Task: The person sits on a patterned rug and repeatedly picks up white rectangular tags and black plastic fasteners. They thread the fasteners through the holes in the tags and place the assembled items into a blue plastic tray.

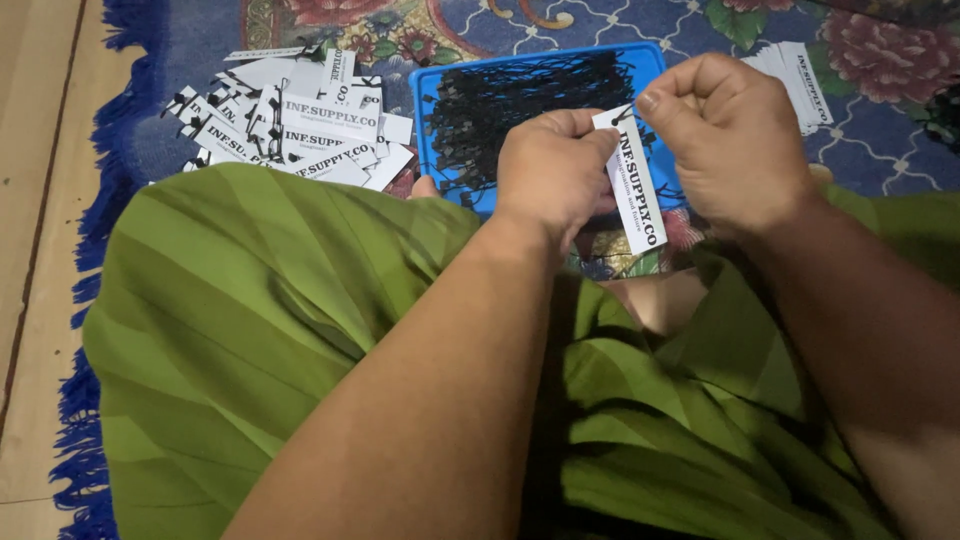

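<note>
Left hand [553,165] clasped around the edge of a white paper tag [636,178], right hand [728,135] pinching a thin black string [626,114] at its top hole, both above the blue tray [440,85] of strings. Light, stiff but creasable; best gripped by the edges, near the hole. Finished tags [290,130] piled left on the rug [880,130].
</note>
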